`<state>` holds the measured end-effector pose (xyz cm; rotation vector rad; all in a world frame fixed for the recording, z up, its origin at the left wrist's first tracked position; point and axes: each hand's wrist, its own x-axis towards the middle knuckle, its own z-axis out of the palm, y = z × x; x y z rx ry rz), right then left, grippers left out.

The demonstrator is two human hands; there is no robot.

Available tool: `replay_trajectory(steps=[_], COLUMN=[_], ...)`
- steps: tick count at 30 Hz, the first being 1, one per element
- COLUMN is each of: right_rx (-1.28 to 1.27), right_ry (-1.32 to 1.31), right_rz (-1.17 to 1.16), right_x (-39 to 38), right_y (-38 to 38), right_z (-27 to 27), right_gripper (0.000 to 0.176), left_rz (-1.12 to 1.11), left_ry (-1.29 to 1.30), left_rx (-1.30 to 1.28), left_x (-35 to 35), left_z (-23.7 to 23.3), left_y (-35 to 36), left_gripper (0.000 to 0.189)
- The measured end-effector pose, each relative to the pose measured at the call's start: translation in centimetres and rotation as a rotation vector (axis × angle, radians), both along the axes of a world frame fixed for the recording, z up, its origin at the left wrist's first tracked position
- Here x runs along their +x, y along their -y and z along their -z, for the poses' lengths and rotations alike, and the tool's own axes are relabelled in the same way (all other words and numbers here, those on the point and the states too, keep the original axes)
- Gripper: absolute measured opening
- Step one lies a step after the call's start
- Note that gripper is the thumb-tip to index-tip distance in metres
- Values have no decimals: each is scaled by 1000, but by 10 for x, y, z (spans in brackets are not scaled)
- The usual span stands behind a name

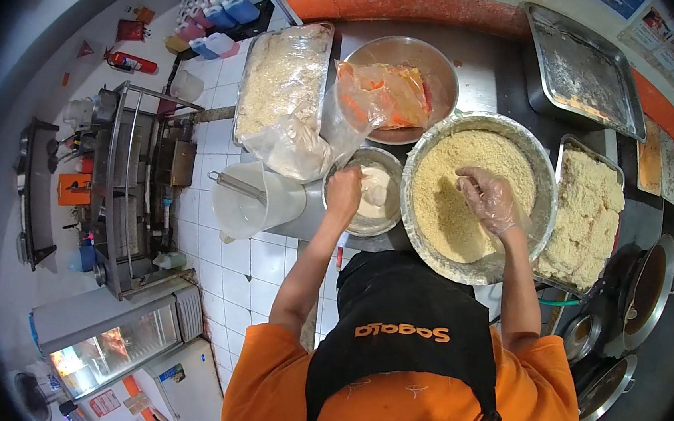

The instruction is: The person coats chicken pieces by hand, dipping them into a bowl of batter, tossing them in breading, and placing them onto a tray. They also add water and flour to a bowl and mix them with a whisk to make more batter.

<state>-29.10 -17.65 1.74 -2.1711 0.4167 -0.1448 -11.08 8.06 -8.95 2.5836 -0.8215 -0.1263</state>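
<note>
My left hand [344, 192] is closed at the left side of a small metal bowl [390, 225] of white flour [370, 209]. A whitish, flour-covered lump [374, 188] shows beside its fingers; what the fingers grip is hidden. In a clear plastic glove, my right hand [485, 198] hovers over a large metal basin [418, 248] of pale yellow breadcrumbs [453, 213]. Its fingers are loosely bent and a little apart, with nothing visible in them.
Behind are a crumb-filled tray [283, 77] and a metal bowl [424, 54] holding a plastic bag [391, 95]. A white bucket [261, 204] stands left. Rightward are a tray of crumbed pieces [583, 216], an upturned-looking metal pan [585, 72] and woks [651, 290].
</note>
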Motion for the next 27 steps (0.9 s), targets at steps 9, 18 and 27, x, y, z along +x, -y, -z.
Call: replay_trajectory(steps=[9, 18, 27], right_rx=[-493, -385, -523], right_ry=[-140, -819, -573], right_rz=[-240, -322, -199], right_x=[18, 56, 5], right_y=[-9, -16, -26], right_z=[51, 26, 42], right_gripper=[104, 98, 45], left_rz=[-69, -190, -104], left_ry=[-195, -174, -590], left_rx=[-163, -285, -787], left_x=[-19, -31, -59], left_z=[-65, -140, -183], left_y=[-6, -7, 61], left_gripper=[15, 11, 12])
